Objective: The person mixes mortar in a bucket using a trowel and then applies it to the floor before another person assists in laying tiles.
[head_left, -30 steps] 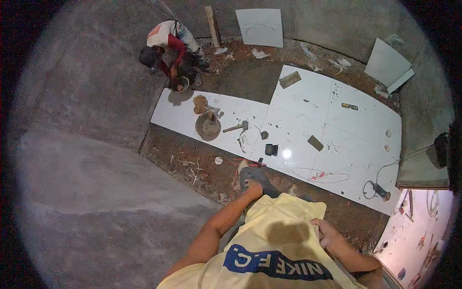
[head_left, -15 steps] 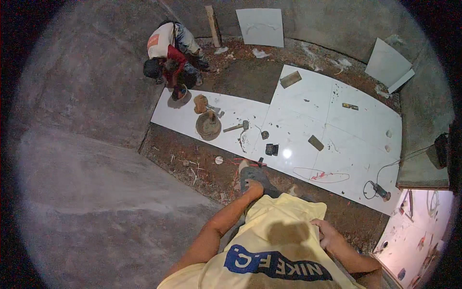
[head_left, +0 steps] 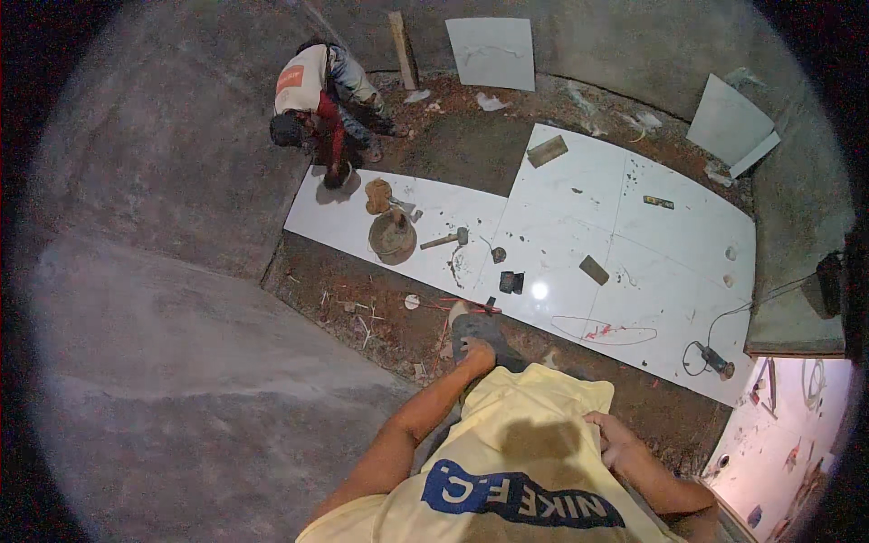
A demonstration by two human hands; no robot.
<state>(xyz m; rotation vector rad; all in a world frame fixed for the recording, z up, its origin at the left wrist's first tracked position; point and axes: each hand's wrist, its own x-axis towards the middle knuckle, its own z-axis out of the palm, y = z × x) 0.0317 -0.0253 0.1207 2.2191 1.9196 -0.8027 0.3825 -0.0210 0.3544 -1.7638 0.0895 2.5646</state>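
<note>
Note bucket left of hammer, containing brownish material. Below hammer, note left grip on trousers, right grip on shirt; cannot tell openings.

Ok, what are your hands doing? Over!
Left hand on dark trouser leg. Right hand at yellow shirt. Mallet and corded tool lying on white tiles.

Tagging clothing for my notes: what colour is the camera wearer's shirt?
The shirt is pale yellow with a blue band, best seen in the head view.
</note>
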